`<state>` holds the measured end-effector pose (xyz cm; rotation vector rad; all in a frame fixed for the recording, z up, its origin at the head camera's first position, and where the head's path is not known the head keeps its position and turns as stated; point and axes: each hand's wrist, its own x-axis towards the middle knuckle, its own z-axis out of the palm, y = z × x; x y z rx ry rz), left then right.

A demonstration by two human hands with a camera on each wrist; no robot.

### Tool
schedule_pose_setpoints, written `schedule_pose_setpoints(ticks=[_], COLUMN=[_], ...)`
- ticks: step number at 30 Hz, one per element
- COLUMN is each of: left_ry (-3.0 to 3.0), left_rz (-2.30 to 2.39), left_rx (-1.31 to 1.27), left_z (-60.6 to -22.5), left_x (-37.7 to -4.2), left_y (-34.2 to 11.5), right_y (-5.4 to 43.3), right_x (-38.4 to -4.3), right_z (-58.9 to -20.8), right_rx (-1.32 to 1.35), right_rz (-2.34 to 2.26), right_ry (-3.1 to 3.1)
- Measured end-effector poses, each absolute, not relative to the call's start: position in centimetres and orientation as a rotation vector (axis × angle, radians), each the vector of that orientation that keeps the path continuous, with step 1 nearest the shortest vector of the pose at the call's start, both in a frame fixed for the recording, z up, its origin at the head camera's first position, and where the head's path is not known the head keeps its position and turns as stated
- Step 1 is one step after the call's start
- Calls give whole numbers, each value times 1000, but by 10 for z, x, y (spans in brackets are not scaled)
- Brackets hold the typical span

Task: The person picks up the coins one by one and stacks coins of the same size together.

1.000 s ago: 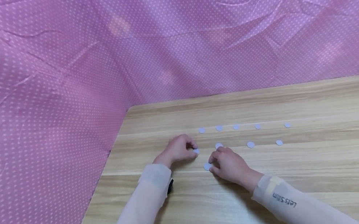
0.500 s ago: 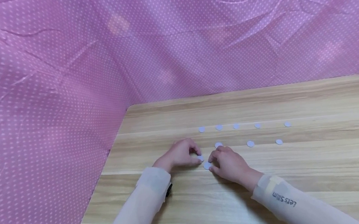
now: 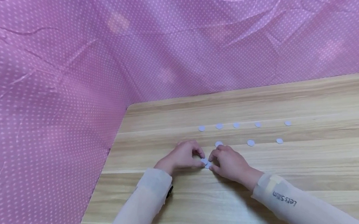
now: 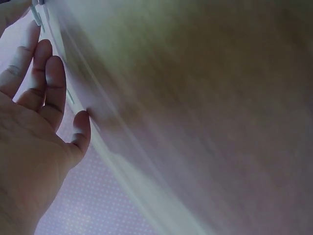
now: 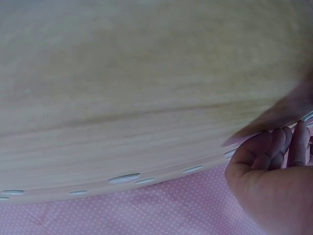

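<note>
In the head view my left hand (image 3: 185, 155) pinches a small white disc (image 3: 203, 161) between thumb and forefinger. That disc overlaps the edge of another white disc (image 3: 208, 165), which my right hand (image 3: 229, 162) pinches by its right side. Both hands are close together, low over the wooden table. A third disc (image 3: 218, 144) lies just beyond the right hand's fingers. The left wrist view shows the left hand (image 4: 39, 117) with its other fingers loosely bent and a disc (image 4: 35, 15) edge-on at the fingertips. In the right wrist view the right hand (image 5: 274, 171) has bent fingers.
The wooden table (image 3: 320, 170) carries a back row of several white discs (image 3: 236, 125). Two more discs, a middle one (image 3: 250, 143) and a right one (image 3: 279, 141), lie nearer. Pink dotted cloth (image 3: 193, 52) hangs behind the table and along its left side.
My left hand has brought its disc right and nearer to me, until it overlaps the disc at my right hand. The right hand has stayed in place.
</note>
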<state>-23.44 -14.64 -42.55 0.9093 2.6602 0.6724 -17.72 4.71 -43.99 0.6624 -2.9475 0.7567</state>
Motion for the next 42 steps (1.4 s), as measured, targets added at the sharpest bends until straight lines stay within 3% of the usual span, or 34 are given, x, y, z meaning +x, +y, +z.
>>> schedule_pose_setpoints(ticks=[42], left_ry=[2570], left_rz=[845], left_rx=[819], left_z=[-422], left_x=[-233], left_y=[-142], right_y=[50], right_x=[-176], right_z=[-435], right_rx=[672], right_rz=[807], right_ry=[-2946])
